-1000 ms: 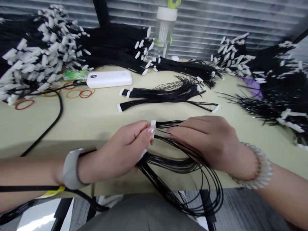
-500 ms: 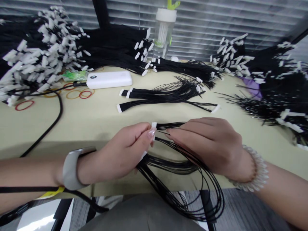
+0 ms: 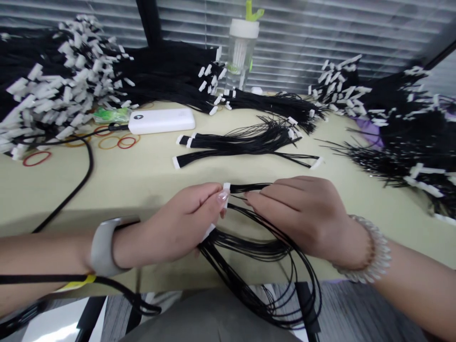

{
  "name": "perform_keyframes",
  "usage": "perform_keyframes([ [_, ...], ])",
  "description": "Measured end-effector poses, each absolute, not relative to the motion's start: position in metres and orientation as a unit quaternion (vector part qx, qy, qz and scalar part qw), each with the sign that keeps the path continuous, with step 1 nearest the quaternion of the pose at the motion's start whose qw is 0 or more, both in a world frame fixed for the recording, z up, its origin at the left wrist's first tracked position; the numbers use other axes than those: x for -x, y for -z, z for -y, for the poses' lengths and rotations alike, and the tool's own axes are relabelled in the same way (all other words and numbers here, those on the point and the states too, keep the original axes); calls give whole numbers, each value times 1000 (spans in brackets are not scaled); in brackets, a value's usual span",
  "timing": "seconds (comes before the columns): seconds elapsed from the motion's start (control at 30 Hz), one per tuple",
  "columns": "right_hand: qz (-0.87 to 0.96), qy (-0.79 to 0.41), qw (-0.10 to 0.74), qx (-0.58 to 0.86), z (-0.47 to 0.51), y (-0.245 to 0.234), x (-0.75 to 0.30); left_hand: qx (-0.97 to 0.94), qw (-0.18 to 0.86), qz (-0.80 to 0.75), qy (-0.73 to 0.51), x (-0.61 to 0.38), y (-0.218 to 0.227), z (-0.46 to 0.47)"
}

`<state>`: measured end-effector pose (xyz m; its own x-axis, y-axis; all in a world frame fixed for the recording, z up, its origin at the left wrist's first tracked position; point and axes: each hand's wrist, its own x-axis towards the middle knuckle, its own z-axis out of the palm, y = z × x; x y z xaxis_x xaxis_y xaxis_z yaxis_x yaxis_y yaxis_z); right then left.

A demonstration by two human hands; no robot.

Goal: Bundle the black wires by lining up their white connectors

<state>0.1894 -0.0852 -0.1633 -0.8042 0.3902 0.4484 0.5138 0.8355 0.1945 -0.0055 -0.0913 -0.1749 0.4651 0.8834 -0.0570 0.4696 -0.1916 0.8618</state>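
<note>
My left hand (image 3: 181, 221) pinches a white connector (image 3: 226, 189) between thumb and fingers. A second white connector (image 3: 208, 232) sits lower, against the same hand. Black wires run from both; the looped bundle (image 3: 249, 299) hangs below over the table's front edge. My right hand (image 3: 302, 213) is closed, its thumb and fingertip on a thin black wire (image 3: 238, 196) that leads to the upper connector. Other wires pass behind and under the right hand. Behind both hands, a black wire harness (image 3: 221, 155) with white end connectors lies flat on the table.
Piles of black wires with white connectors (image 3: 53, 95) fill the back left; more wires (image 3: 402, 137) lie at the right. A white power bank (image 3: 162, 120), rubber bands (image 3: 37, 158) and a clear bottle (image 3: 238, 57) stand or lie behind. A black cable (image 3: 89, 166) crosses the left side.
The hanging wire loop has shifted slightly left, and the right hand sits slightly further left in view. Both hands keep their grip on the connector and wire.
</note>
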Motion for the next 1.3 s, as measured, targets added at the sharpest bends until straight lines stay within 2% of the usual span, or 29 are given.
perform_keyframes([
  [0.2, 915, 242, 232, 223, 89, 162, -186, -756, 429, -446, -213, 9, 176, 92],
  [0.37, 915, 252, 229, 217, 90, 162, -184, -772, 403, -448, -201, 11, 175, 94],
  [0.67, 943, 167, 180, 225, 86, 167, -181, -783, 393, -438, -201, 7, 176, 94],
  [0.93, 905, 82, 271, 318, 93, 154, -192, -663, 488, -501, -267, 7, 180, 93],
  [1.0, 908, 23, 238, 344, 97, 148, -193, -640, 501, -512, -277, 6, 180, 94],
  [1.03, 914, -33, 195, 355, 100, 146, -193, -636, 499, -515, -285, 6, 180, 94],
  [1.17, 889, -315, -33, 332, 105, 147, -188, -643, 485, -514, -294, 5, 181, 95],
  [1.23, 870, -371, -52, 321, 105, 153, -182, -652, 475, -517, -288, 5, 181, 94],
  [1.3, 870, -372, -20, 322, 104, 159, -175, -660, 462, -518, -286, 6, 181, 94],
])
